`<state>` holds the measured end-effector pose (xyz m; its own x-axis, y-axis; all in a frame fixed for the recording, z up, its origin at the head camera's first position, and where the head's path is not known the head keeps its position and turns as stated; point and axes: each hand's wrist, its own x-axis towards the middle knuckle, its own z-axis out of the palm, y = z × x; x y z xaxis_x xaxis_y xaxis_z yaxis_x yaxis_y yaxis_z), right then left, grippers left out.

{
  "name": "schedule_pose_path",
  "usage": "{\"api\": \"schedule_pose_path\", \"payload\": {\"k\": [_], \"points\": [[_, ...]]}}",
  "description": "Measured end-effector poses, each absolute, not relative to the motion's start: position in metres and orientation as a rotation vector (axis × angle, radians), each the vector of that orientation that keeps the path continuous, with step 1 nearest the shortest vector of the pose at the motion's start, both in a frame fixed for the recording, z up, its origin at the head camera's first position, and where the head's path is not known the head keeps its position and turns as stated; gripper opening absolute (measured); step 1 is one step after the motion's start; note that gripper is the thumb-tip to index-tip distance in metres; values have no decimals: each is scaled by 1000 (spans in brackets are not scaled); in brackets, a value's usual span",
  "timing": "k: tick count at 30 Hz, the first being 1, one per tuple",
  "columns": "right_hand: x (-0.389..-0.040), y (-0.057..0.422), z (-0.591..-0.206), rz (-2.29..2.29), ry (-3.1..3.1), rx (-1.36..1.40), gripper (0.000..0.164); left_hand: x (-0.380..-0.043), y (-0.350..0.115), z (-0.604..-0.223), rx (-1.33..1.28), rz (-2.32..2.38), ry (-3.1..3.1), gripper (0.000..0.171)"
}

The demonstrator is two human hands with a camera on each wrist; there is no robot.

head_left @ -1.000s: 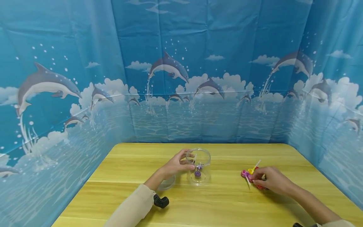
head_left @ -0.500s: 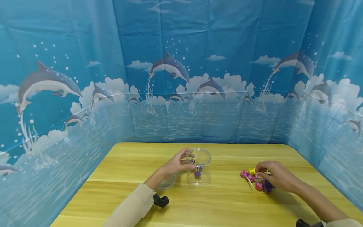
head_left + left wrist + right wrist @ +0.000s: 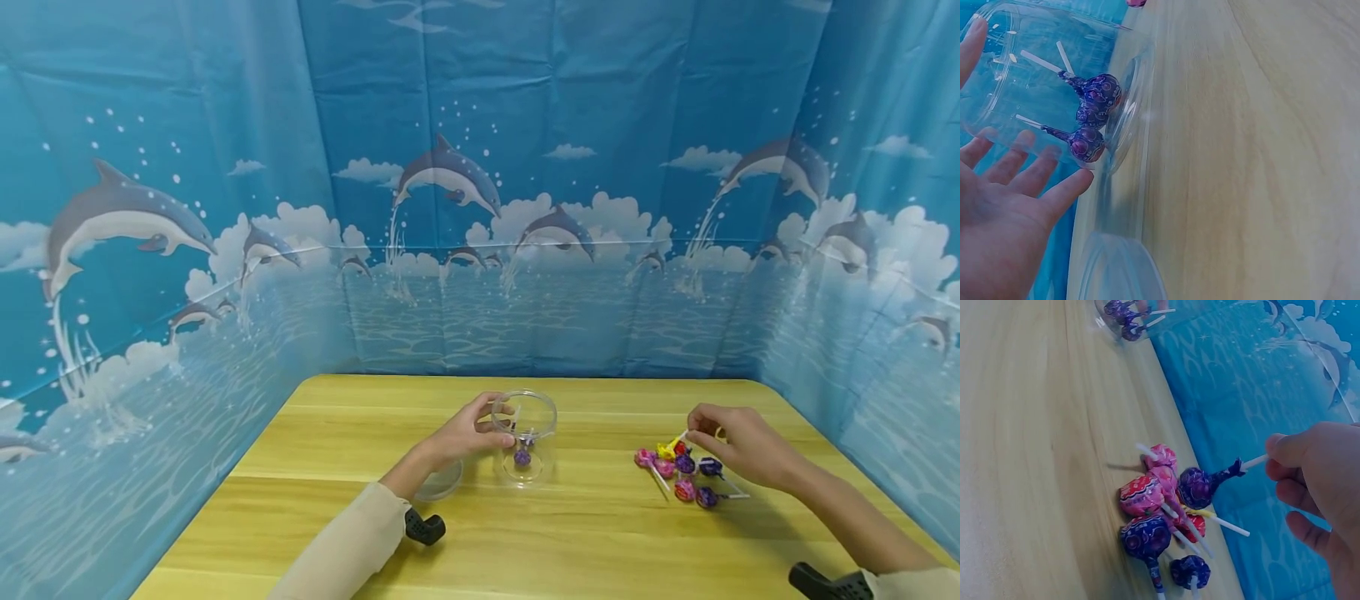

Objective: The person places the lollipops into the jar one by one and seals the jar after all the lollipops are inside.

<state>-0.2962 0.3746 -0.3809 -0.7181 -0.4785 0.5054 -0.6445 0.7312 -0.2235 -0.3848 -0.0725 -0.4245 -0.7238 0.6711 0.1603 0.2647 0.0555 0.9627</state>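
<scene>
My left hand point(image 3: 468, 435) holds a clear plastic jar point(image 3: 542, 462) upright on the table, thumb and fingers around its side. Inside the jar are purple-wrapped lollipops point(image 3: 1088, 144), sticks pointing up toward the rim. At the right, my right hand point(image 3: 742, 446) pinches the white stick of a purple lollipop point(image 3: 1197, 487) between thumb and forefinger. That lollipop's head hangs over a loose pile, overlapping it in the right wrist view. The pile has pink lollipops point(image 3: 1141, 495), a yellow lollipop point(image 3: 665, 451), a red one partly hidden, and other purple lollipops point(image 3: 1145, 536).
A clear round lid point(image 3: 442, 485) lies on the wooden table point(image 3: 570, 542), left of the jar and partly behind my left forearm. A blue dolphin-print curtain point(image 3: 480, 317) stands along the table's back and sides. Black camera mounts point(image 3: 425, 528) sit at the wrists.
My right hand has drawn back and to the right from the pile, uncovering more lollipops, and now pinches a purple lollipop's stick. The left hand and jar have stayed put.
</scene>
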Motion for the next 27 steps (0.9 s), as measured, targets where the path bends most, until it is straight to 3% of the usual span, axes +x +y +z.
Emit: {"api": "schedule_pose_path", "payload": {"k": [13,27], "points": [[-298,367,-367,825,-2619,661,6,-386,-73,-422,937,1711,1995,65],[-303,350,-359,1002,-2658,573,15,-385,-73,-422,918,1745,1973,69]]}}
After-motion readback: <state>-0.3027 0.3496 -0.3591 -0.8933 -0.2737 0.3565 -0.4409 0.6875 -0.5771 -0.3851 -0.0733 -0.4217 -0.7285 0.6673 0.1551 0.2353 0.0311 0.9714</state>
